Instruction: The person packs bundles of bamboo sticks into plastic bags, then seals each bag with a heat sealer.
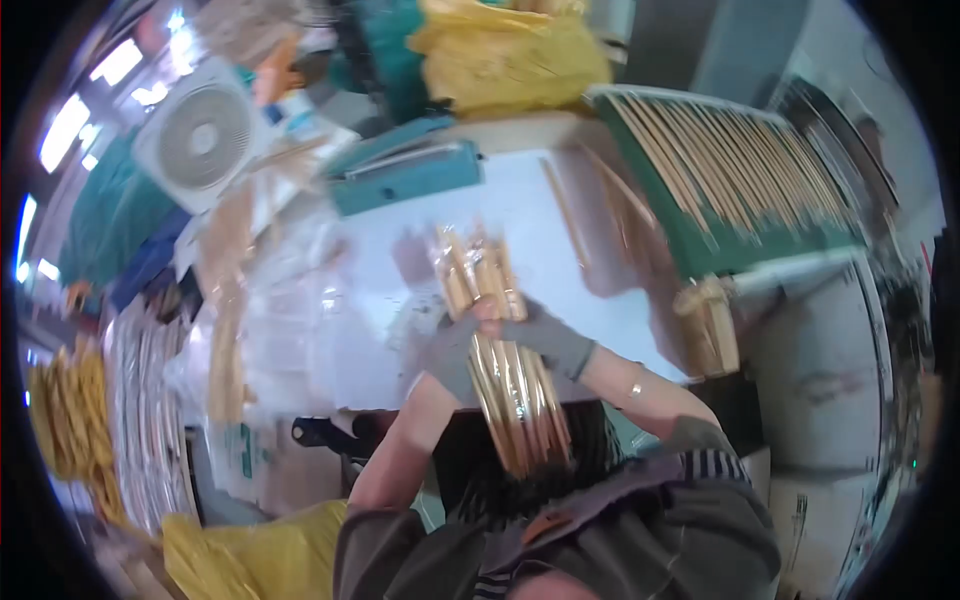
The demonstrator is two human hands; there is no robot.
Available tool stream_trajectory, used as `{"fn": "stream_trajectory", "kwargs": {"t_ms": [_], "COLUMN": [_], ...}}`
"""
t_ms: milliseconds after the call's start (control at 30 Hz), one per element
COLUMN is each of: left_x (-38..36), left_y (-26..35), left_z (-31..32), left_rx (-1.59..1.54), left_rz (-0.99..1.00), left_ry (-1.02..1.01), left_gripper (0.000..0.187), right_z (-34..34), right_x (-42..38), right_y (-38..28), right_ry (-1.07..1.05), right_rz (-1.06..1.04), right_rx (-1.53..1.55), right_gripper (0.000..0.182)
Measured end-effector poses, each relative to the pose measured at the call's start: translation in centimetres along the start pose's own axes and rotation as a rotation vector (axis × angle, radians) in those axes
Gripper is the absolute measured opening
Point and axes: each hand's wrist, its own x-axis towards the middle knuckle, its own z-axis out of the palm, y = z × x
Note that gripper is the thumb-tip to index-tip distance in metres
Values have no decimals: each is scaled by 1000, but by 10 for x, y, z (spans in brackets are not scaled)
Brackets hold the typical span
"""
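Dark grey cloth of the person's top (660, 510), with black-and-white striped trim, fills the bottom of the view, nearest the camera. Just beyond it, a bundle of slender tan sticks (515, 400) in shiny clear wrapping slants across the near edge of the white tabletop (515, 195), its lower end over the person's lap and its upper end above the table. Both hands, in grey coverings that leave fingertips bare, close around its middle: the left hand (452, 350) from the left side, the right hand (552, 342) across the top and right side. Blur hides how each finger sits.

Farther out, a single stick (565, 212) lies on the tabletop, well apart from the bundle. A teal case (405, 180) rests at the far left part of the table, and crumpled clear plastic (290, 310) covers the left side. To the right, a green tray (765, 250) bears a row of long sticks (735, 165). Beyond the far edge sits a yellow bag (510, 60); at far left stands a white fan (203, 135).
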Motion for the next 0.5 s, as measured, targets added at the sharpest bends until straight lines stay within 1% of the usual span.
{"fn": "stream_trajectory", "kwargs": {"t_ms": [33,133,167,233,267,300,333,367,400,467,500], "left_x": [13,-14,-23,-24,-24,-21,-19,-16,-14,-7,-13], "left_y": [4,53,60,71,74,76,78,77,76,67,61], "left_z": [0,49,60,60,59,59,59,57,55,44,46], "left_rx": [251,523,503,629,690,655,620,666,711,958,1074], "left_rz": [363,753,759,873,927,1008,1087,1136,1186,1217,1270], "left_ry": [110,-89,-93,-128,-147,-217,-287,-284,-280,-113,-79], "left_gripper": [33,47,61,69,73,73,73,72,70,64,60], "right_z": [6,39,46,48,44,36,31,26,26,26,24], "right_x": [9,11,3,5,9,18,24,29,30,35,33], "right_y": [-16,-68,-83,-101,-102,-100,-95,-90,-90,-85,-84], "right_ry": [-93,-65,-92,-130,-178,-226,-268,-309,-305,-308,-318], "right_rz": [-237,-691,-695,-691,-744,-796,-763,-729,-657,-624,-625], "right_rx": [-102,-393,-436,-519,-577,-636,-612,-589,-590,-602,-604], "right_gripper": [58,72,78,92,96,100,105,110,109,101,97]}}
